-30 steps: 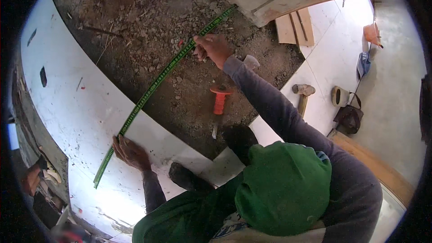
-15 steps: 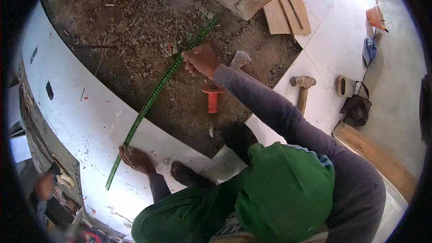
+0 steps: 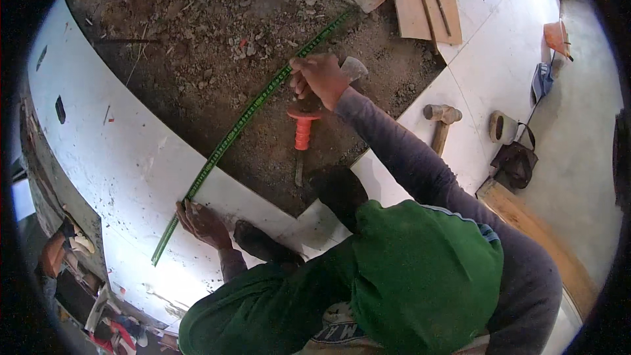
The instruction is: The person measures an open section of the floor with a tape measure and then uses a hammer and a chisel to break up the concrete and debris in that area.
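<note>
**Long ruler held at both ends over rubble: where it could slip**

The green ruler (image 3: pixel 246 121) runs slantwise from the white tiled floor (image 3: pixel 125 158) out across the patch of dirt and rubble (image 3: pixel 217 39); the left hand (image 3: pixel 202 223) lies flat with fingers spread, pressing the ruler's near end onto the tile edge; the right hand (image 3: pixel 320 79) is curled over the far stretch, fingers closed on it as far as can be judged, though the grip itself is hidden under the knuckles. Between the hands the ruler spans loose stones with nothing firm beneath, so it may sag or rock and throw off its line; a shift of the left palm on the smooth tile would likely swing the whole length. Just below the right hand lies a chisel with an orange grip (image 3: pixel 302 133); a knock from the wrist could roll it. Right of that arm a mallet (image 3: pixel 440 121) rests on the tile, near enough to be kicked; wooden boards (image 3: pixel 427 10) lie beyond.
</note>
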`<state>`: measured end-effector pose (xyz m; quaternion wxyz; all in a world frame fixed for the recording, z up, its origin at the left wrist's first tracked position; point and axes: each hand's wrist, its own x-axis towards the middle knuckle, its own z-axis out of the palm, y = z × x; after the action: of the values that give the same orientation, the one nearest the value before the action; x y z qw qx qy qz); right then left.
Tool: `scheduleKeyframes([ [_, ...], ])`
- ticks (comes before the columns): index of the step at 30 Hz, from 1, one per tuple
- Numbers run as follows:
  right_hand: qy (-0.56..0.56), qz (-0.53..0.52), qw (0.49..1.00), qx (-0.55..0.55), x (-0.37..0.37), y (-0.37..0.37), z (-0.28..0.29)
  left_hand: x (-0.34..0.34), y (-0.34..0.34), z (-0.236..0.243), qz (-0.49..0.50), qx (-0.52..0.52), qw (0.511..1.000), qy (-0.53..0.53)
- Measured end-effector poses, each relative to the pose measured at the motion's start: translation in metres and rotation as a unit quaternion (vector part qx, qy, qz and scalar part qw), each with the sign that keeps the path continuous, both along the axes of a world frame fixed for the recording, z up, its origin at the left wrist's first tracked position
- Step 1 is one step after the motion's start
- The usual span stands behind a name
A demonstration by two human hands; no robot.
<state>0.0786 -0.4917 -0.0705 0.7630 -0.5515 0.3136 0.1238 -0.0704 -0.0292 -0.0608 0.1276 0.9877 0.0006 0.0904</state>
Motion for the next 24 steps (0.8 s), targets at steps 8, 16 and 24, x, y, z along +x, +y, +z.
scheduleKeyframes([
  [8,0.015,0.057,0.998,0.02,-0.003,0.0,-0.012,-0.022,0.027,-0.025,-0.045,-0.009,0.997,-0.056],
  [16,-0.043,0.062,0.997,0.002,-0.008,-0.026,-0.031,-0.007,-0.001,-0.006,0.09,-0.042,0.995,-0.002],
  [24,-0.008,0.05,0.999,-0.005,-0.004,-0.023,-0.027,-0.014,-0.001,-0.008,0.11,-0.058,0.992,-0.017],
])
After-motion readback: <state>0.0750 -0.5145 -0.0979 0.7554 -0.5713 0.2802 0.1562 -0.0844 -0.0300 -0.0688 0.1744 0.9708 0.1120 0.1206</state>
